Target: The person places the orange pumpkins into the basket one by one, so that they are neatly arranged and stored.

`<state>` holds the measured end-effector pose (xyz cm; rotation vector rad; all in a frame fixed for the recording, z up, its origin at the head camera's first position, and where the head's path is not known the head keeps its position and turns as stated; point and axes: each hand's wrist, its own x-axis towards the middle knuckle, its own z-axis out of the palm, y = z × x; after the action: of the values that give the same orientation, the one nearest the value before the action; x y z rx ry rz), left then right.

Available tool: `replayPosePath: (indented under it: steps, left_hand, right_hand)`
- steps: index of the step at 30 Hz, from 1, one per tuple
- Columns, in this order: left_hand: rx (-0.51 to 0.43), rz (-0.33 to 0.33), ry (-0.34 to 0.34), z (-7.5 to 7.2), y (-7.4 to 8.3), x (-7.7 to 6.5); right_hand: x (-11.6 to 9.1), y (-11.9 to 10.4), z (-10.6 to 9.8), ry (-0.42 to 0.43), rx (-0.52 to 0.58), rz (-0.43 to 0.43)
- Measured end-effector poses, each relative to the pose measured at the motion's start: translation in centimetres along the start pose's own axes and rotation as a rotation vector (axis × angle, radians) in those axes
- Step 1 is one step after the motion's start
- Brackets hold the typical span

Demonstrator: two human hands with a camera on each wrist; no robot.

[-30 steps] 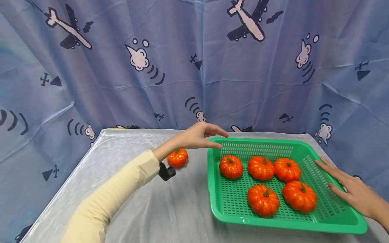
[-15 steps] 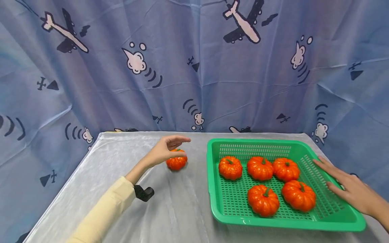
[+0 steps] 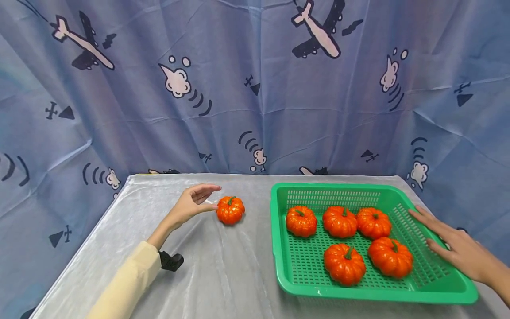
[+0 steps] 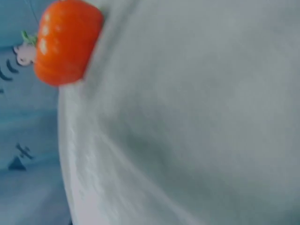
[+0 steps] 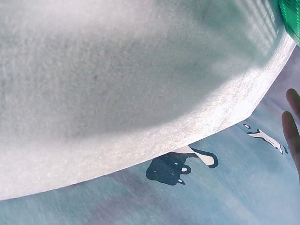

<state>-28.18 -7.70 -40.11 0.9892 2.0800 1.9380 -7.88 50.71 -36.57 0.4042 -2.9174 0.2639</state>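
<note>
A small orange toy pumpkin [image 3: 230, 211] with a green stem sits on the cloth left of the basket; it is also at the upper left of the left wrist view. My left hand [image 3: 191, 205] is just left of it, thumb and fingers spread apart and holding nothing. The thumb tip looks close to the pumpkin's side; whether they touch I cannot tell. Several more pumpkins [image 3: 346, 264] lie inside a green plastic basket [image 3: 280, 266]. Over the basket's right rim rests my right hand [image 3: 458, 248], fingers extended. Two of its fingertips [image 5: 290, 129] show at the right wrist view's edge.
A silvery-grey cloth [image 3: 223, 266] covers the table. Behind it hangs a blue curtain [image 3: 223, 88] printed with airplanes. A black wrist camera mount [image 3: 171, 261] juts out beside the left cuff.
From above the basket's left edge, my left hand has moved left, past the lone pumpkin to its left side. The right hand stays on the rim, and the pumpkins stay in place.
</note>
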Motion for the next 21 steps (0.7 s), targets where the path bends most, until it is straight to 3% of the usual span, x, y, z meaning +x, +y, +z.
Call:
replayPosePath:
  steps: [4, 7, 13, 21]
  left_hand:
    - [0.001, -0.047, -0.013, -0.9, -0.8, -0.9]
    - [0.053, -0.092, -0.051, -0.9, -1.3, -1.0]
    - [0.194, -0.208, -0.125, 0.9, -0.7, -0.2]
    - [0.243, -0.214, -0.146, 3.2, -0.9, 1.4]
  right_hand:
    - [0.1, 0.0, 0.1, -0.002, -0.014, 0.007]
    - [0.1, 0.1, 0.1, 0.001, -0.029, 0.015]
    - [-0.1, 0.3, 0.4, -0.002, -0.031, 0.04]
    - [0.2, 0.6, 0.6, 0.007, -0.014, 0.023]
